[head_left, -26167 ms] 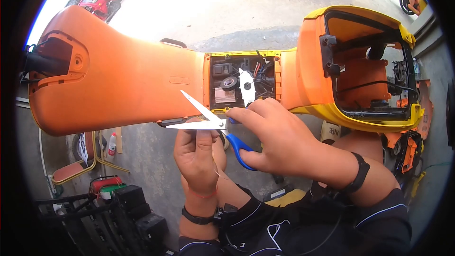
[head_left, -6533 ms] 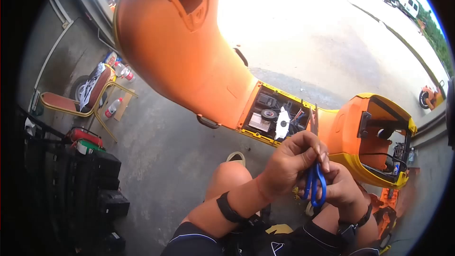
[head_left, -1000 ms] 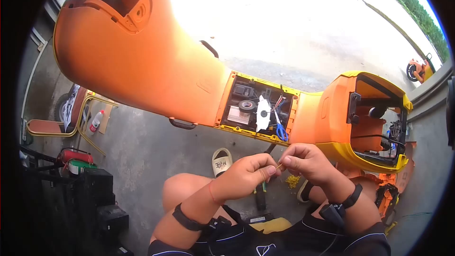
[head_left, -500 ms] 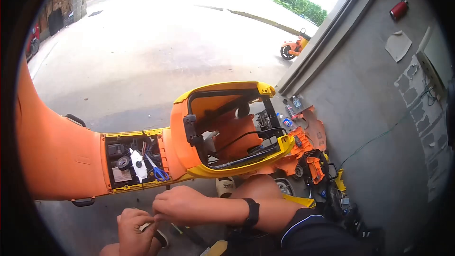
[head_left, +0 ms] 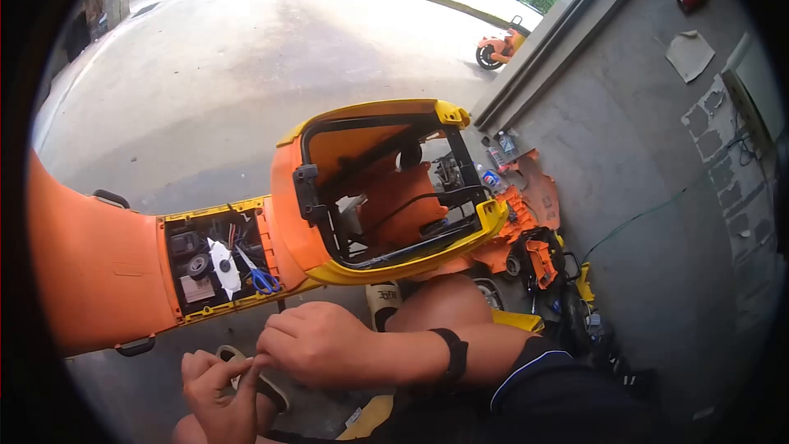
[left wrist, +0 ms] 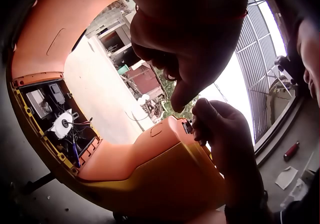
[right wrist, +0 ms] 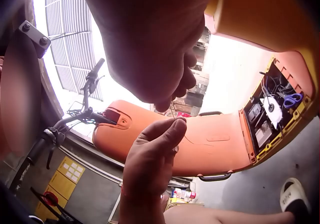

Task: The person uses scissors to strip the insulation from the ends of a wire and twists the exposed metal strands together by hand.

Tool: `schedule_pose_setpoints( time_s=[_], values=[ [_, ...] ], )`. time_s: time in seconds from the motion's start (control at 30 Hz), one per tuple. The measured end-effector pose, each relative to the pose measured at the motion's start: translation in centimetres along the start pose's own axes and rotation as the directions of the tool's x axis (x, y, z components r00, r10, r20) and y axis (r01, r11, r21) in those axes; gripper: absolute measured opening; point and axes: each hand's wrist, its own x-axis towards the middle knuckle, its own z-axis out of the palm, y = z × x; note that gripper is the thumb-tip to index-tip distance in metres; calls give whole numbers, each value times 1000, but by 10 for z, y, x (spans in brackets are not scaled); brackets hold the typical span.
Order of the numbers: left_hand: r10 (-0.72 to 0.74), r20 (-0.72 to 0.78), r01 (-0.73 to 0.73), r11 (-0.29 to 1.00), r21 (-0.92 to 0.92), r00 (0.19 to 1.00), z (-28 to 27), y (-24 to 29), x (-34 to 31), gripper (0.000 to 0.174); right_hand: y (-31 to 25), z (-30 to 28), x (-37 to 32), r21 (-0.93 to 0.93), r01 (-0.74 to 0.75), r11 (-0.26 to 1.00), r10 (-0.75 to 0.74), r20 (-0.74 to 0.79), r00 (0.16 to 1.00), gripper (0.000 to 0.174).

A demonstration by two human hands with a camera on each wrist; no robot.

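Note:
A thin wire (right wrist: 173, 109) runs between the fingertips of both hands, and a fine length of it curves away in the left wrist view. My left hand (head_left: 220, 399) pinches it between thumb and fingers. Right against those fingertips, my right hand (head_left: 316, 345) pinches it too, knuckles uppermost in the head view. Beyond the hands lies the orange scooter body (head_left: 99, 255) with an uncovered compartment holding wiring. Blue-handled scissors (head_left: 265, 281) rest there beside a white flat piece (head_left: 222, 267) with a dark centre and a roll of black tape (head_left: 199, 265).
The open-framed orange and yellow tail section (head_left: 288, 234) rises ahead of the right hand. Orange body panels (head_left: 542, 197) and bottles (head_left: 493, 181) lie on the floor by the wall (head_left: 633, 156). A slipper (head_left: 382, 300) shows below the scooter.
The scissors, in the hands 6.5 seconds ago, were lying in the compartment by one second ago. The head view has since swung right; the hands stay together, pinching the wire.

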Motion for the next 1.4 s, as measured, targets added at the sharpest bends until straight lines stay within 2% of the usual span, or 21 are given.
schedule_pose_setpoints(
  time_s=[0.07,0.13,0.23,0.3,0.5,0.53,0.6,0.63,0.73,0.77,0.9,0.97,1.03,1.07,1.13,1.17,1.23,1.27,1.3,1.37,1.4],
  values=[
    [-24,-12,24,1000,16,1000,10,2,-1,11,-4,-6,1,-28,-27,999,27,0,1000,20],
    [-7,-89,12,998,57,996,11,9,3,14,-7,-9,4,-27,-66,997,66,24,998,20],
    [18,5,-19,991,134,1000,10,12,11,15,-8,-19,10,-14,-106,994,107,55,993,19],
    [44,33,-46,997,65,999,10,8,16,14,-6,-19,9,-56,-81,995,84,65,994,17],
    [32,15,-31,999,-27,999,13,-3,34,15,-5,-23,21,-30,-221,975,223,104,969,18],
    [35,17,-35,999,30,999,11,-6,37,15,1,-20,20,-20,-229,973,230,100,968,18],
    [20,6,-20,1000,-15,1000,13,-4,43,14,4,-16,26,-2,-238,971,237,111,965,16],
    [22,-18,-21,999,30,1000,15,-6,45,14,10,-19,26,-31,-248,968,250,112,962,16],
    [76,-33,-73,994,78,997,24,-8,44,19,16,-21,26,-37,-225,974,227,101,969,20],
    [74,-45,-67,990,127,996,27,-7,42,24,18,-17,24,44,-230,972,226,82,971,21],
    [38,-53,-32,994,107,998,31,-4,40,22,13,-11,24,-74,-158,985,161,38,986,20],
    [-46,43,40,991,130,998,29,-4,37,23,15,-10,21,-92,-114,989,120,64,991,19],
    [8,-40,-3,992,126,999,26,8,37,38,19,-12,23,-127,-34,991,46,92,995,20],
    [-11,-29,15,992,129,1000,22,11,33,38,21,-10,24,-112,-45,993,57,103,993,20],
    [80,75,-91,985,148,994,17,17,32,45,24,-15,25,-32,26,999,-24,58,998,18],
    [92,83,-103,986,131,992,15,14,33,45,26,-16,24,-51,15,999,-12,59,998,18],
    [150,369,-116,987,-113,917,7,3,35,34,30,-16,23,-71,154,985,-147,99,984,15],
    [132,424,-79,987,-140,896,3,5,36,22,28,-19,23,-53,166,985,-157,149,976,13],
    [132,421,-80,987,-139,897,1,7,38,22,28,-22,23,-54,170,984,-160,148,976,13],
    [62,566,79,972,-222,822,-9,7,39,22,24,-22,21,-40,196,980,-186,177,967,15],
    [35,535,122,959,-256,844,-11,12,39,17,23,-23,21,-18,191,981,-186,169,968,16]
  ],
)
